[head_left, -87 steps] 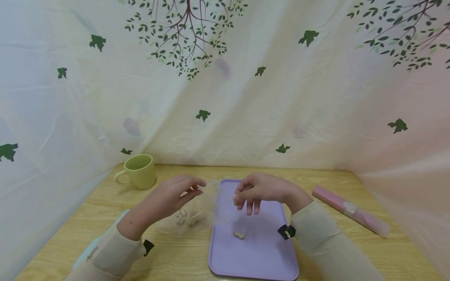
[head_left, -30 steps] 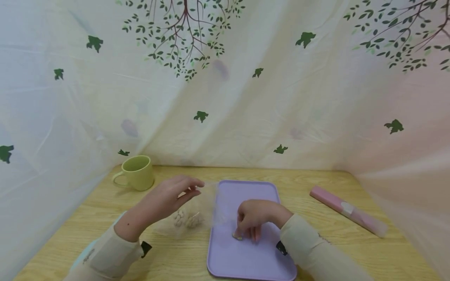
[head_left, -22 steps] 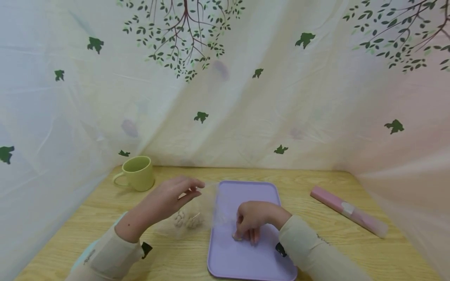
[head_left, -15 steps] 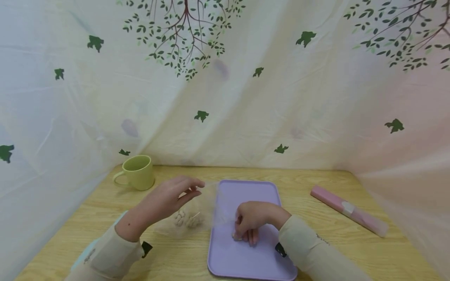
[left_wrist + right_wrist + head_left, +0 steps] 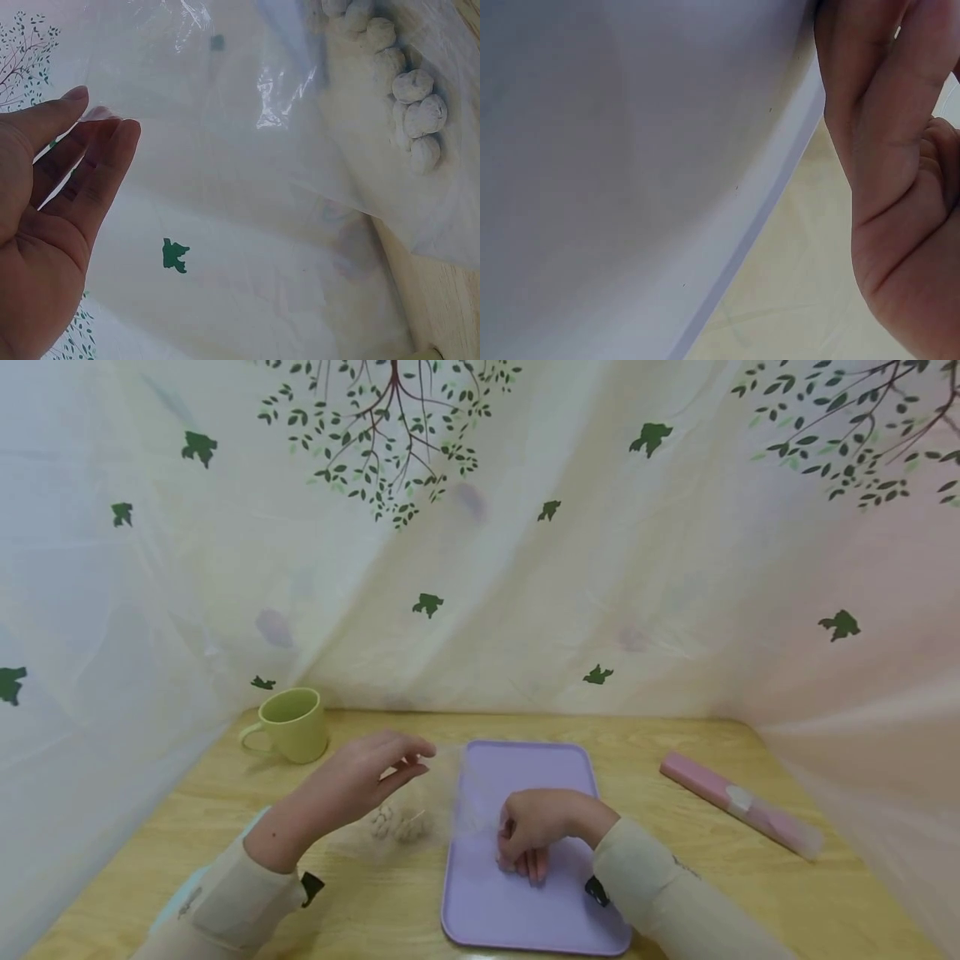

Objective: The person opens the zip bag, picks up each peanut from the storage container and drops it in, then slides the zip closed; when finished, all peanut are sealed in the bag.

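Note:
At the left of the table my left hand (image 5: pixel 371 777) pinches the upper edge of a clear plastic bag (image 5: pixel 442 789) between thumb and fingers. Small pale round lumps (image 5: pixel 408 827) lie in the bag's lower part; the left wrist view shows these whitish lumps (image 5: pixel 425 115) close up, wrinkled and powdery. My right hand (image 5: pixel 536 827) is low over the purple tray (image 5: pixel 525 914), its fingertips pinched down at the tray's surface on a small pale lump, which the fingers almost wholly hide. In the right wrist view, the curled fingers (image 5: pixel 892 112) are beside the tray edge.
A yellow-green mug (image 5: pixel 296 727) stands at the back left of the wooden table. A pink roll (image 5: pixel 738 802) with a pale label lies at the right. Something light blue (image 5: pixel 176 902) lies partly under the left forearm. A patterned curtain (image 5: pixel 480 652) hangs behind.
My right hand came down from above the tray's left edge to its middle, where a pale lump was visible, and now covers it. The left hand has kept its hold on the bag.

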Demonstrator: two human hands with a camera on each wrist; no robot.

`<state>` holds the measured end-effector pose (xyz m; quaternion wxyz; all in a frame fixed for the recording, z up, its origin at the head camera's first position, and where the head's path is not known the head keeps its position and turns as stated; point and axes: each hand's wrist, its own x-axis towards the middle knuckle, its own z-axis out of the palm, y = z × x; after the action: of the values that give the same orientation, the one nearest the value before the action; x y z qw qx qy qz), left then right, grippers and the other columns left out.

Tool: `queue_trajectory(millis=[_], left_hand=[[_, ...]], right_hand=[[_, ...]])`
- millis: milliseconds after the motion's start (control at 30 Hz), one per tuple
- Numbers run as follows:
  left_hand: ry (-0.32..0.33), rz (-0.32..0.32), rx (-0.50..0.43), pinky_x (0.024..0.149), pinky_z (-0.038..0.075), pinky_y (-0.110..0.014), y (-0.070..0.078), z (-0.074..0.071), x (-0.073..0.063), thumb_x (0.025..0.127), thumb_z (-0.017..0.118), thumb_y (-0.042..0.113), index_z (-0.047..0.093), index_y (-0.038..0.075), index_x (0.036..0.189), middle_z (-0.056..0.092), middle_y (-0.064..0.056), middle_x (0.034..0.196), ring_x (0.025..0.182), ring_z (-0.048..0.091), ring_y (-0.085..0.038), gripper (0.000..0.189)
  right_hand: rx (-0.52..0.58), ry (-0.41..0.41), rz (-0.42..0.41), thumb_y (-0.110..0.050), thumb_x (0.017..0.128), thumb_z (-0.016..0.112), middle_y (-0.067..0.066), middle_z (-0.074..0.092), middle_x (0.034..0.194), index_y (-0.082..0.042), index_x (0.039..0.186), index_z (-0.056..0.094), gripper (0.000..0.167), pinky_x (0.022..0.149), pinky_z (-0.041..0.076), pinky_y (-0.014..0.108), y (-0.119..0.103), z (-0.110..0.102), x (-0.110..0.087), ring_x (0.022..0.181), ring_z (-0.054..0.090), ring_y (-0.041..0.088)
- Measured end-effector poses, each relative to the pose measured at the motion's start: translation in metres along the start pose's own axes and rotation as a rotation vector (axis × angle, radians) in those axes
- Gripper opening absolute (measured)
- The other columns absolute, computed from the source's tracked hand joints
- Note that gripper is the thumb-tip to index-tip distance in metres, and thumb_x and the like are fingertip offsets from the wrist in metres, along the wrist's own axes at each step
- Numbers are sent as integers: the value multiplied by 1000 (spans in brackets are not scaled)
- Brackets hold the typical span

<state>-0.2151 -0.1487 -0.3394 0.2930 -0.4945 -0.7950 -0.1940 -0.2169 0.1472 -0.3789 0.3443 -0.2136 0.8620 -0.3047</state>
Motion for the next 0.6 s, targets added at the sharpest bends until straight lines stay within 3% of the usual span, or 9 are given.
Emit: queue_trajectory(millis=[333,600], left_hand=[[-17,-33,-11,79,66,-22,0,2,-3,91,82,2,73,11,118,79,0,107,90,77,-10,30],[-16,-20,-3,80,66,-21,-1,1,-2,92,82,3,72,10,119,79,-1,108,90,78,-11,30]], right_hand=[[14,19,-16,-12,96,74,7,75,69,-7,81,70,16,51,60,25,5,1,-3,51,68,13],[28,82,-26,-12,95,73,7,76,72,-7,83,71,14,54,63,28,12,-12,-7,54,70,14]])
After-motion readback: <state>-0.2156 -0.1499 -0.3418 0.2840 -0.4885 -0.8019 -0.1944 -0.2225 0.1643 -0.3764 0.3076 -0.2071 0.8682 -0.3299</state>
